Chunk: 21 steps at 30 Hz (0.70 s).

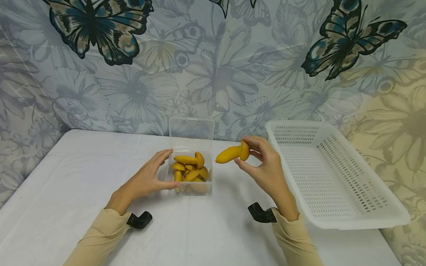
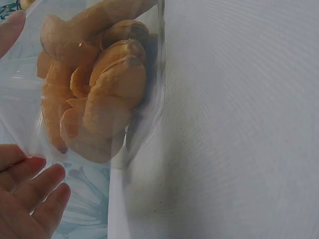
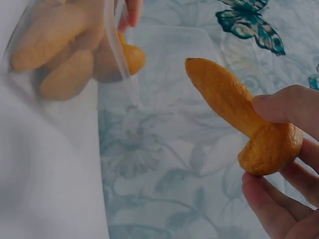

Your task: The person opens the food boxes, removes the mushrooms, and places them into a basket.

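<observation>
So the right hand [image 1: 268,172] has a yellow mushroom-shaped piece [image 1: 229,154], pinched around the cap end. In the head view it's a bit right of centre, with the stem poking out past the fingers toward the left of the frame and the tip just beside the clear box. The right wrist view shows the grip better: thumb laid over the stem right by the cap, other fingers against the cap from below, stem aimed at the upper left. That hand is closed only as far as the piece is thick.

Left hand [image 1: 144,179] is spread wide around the left side of the clear plastic box [image 1: 197,189], thumb at the near edge, fingers at the far left corner. They're pretty straight, and in the left wrist view a fingertip at lower left touches the plastic.

The box sits around the middle of the frame, with its clear lid [image 1: 192,129] flipped up at the back. Inside is a pile of similar mushroom pieces [image 1: 192,174], one lying sideways on top with its cap to the right. Can't get an exact count, they overlap too much.

Over on the right there's a big white slotted basket [image 1: 368,223], on the same white-covered worktop [image 1: 74,183].
</observation>
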Tool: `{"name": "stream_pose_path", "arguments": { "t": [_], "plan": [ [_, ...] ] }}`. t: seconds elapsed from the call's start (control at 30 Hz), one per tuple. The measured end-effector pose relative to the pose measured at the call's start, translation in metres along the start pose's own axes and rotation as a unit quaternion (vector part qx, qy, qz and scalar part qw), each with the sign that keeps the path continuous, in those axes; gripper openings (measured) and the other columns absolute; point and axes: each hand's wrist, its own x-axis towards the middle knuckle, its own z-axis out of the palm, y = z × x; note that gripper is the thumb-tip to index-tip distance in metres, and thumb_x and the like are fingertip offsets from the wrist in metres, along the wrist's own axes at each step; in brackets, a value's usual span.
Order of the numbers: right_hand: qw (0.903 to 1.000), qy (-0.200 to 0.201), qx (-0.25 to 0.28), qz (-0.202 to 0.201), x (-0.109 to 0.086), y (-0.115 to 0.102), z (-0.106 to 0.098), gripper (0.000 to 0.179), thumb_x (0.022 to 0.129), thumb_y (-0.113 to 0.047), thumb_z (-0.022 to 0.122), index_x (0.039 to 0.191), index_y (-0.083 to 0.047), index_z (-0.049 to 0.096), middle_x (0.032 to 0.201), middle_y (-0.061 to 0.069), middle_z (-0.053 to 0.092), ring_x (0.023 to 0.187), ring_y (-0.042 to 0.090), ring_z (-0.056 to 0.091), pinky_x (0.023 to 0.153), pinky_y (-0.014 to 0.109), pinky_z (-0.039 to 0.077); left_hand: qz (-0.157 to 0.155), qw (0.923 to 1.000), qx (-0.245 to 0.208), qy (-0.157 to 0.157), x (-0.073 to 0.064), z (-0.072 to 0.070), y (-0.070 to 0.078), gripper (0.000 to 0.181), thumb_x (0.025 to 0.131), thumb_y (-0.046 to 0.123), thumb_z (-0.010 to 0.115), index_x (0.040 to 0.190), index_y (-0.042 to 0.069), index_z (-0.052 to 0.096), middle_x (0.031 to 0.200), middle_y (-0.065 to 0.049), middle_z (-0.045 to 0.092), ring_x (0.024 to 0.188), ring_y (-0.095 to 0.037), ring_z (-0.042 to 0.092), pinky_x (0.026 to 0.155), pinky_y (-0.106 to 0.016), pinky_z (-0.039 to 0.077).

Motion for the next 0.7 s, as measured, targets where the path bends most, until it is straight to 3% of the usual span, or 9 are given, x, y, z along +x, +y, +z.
{"name": "stream_pose_path", "arguments": {
  "t": [0.17, 0.4, 0.7],
  "plan": [
    [0.9995, 0.004, -0.029, -0.009, -0.010, 0.004, -0.015, 0.059, 0.072, 0.008, 0.084, 0.126, 0.003, 0.060, 0.128, 0.017, 0.062, 0.111, 0.025, 0.065, 0.092, 0.008, 0.052, -0.008, 1.0000, -0.005, -0.002, -0.001, 0.000, 0.001, 0.103, 0.078, 0.048, 0.082, 0.158, 0.015, 0.024, 0.158, -0.011, 0.033, 0.136, -0.041, 0.045, 0.112, -0.059, 0.041],
    [0.9985, 0.003, -0.054, -0.008, -0.021, 0.006, -0.037, 0.061, 0.069, 0.011, 0.084, 0.125, 0.004, 0.060, 0.122, 0.016, 0.066, 0.109, -0.007, 0.057, 0.093, 0.007, 0.051, -0.009, 0.9999, -0.012, -0.005, -0.001, 0.000, 0.000, 0.103, 0.079, 0.048, 0.081, 0.158, 0.016, 0.024, 0.159, -0.013, 0.032, 0.137, -0.041, 0.045, 0.113, -0.059, 0.041],
    [0.9963, 0.005, -0.083, -0.023, -0.029, 0.003, -0.064, 0.065, 0.066, 0.013, 0.085, 0.125, 0.006, 0.059, 0.121, 0.018, 0.065, 0.110, -0.011, 0.055, 0.093, 0.004, 0.049, -0.009, 0.9998, -0.014, -0.005, -0.001, -0.001, 0.001, 0.103, 0.079, 0.047, 0.082, 0.158, 0.016, 0.024, 0.158, -0.013, 0.033, 0.137, -0.042, 0.044, 0.113, -0.059, 0.040]
  ]
}}
